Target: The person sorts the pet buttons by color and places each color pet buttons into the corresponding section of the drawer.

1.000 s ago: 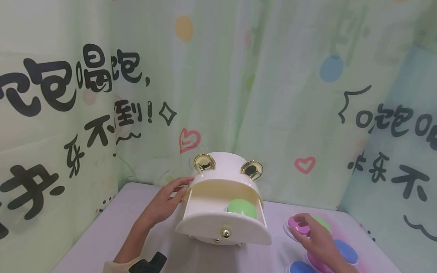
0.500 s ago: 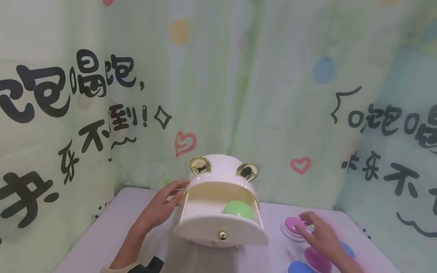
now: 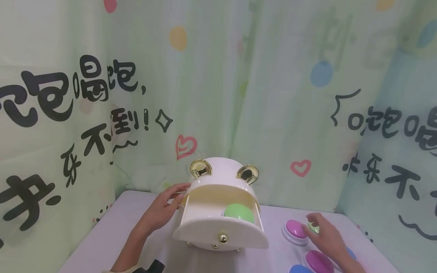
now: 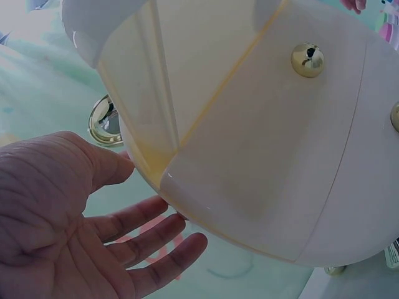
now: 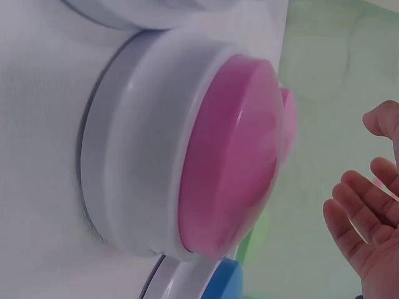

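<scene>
We see that the right hand (image 3: 325, 237) has shifted off the rear pink button (image 3: 295, 229), where its fingertips were a second ago; it is now right of that button, and we see the green button (image 3: 314, 229) between its thumb and fingers.

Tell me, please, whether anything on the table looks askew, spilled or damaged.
Nothing stands out: the drawer is open with a green button in it, the pink buttons sit flat on the table, and I see no spill or crack.

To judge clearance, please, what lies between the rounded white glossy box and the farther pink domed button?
Bare pale tabletop separates box and button in the head view.
</scene>
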The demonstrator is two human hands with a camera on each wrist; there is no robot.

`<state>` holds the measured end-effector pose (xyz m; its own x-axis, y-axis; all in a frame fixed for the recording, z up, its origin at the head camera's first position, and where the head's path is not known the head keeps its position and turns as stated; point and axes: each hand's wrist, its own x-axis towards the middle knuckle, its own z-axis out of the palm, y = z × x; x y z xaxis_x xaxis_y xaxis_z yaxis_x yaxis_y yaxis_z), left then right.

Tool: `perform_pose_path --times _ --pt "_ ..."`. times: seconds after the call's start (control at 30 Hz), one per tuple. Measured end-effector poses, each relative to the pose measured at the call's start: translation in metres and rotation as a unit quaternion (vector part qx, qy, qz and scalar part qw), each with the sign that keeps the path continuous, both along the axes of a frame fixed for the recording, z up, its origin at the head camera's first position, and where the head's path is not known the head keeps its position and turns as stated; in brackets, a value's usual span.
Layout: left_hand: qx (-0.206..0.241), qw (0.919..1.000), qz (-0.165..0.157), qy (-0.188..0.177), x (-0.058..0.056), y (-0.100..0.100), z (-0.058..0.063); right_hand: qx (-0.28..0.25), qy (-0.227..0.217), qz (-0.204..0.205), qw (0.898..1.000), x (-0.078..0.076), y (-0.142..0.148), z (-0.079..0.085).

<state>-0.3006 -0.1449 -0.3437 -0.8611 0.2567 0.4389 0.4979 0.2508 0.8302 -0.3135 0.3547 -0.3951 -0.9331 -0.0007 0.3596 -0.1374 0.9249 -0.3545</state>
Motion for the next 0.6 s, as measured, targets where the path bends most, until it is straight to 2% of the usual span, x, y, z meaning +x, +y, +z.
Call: perform_pose_path --times 0.2,0.6 --pt "0.004 1.0 -0.008 0.002 -0.001 0.0 -0.001 0.002 -0.036 -0.028 0.999 -0.005 0.006 0.001" --pt "-0.002 0.9999 -0.004 0.01 0.0 -0.001 0.001 -0.005 -0.072 -0.051 0.996 -0.01 0.013 -0.001"
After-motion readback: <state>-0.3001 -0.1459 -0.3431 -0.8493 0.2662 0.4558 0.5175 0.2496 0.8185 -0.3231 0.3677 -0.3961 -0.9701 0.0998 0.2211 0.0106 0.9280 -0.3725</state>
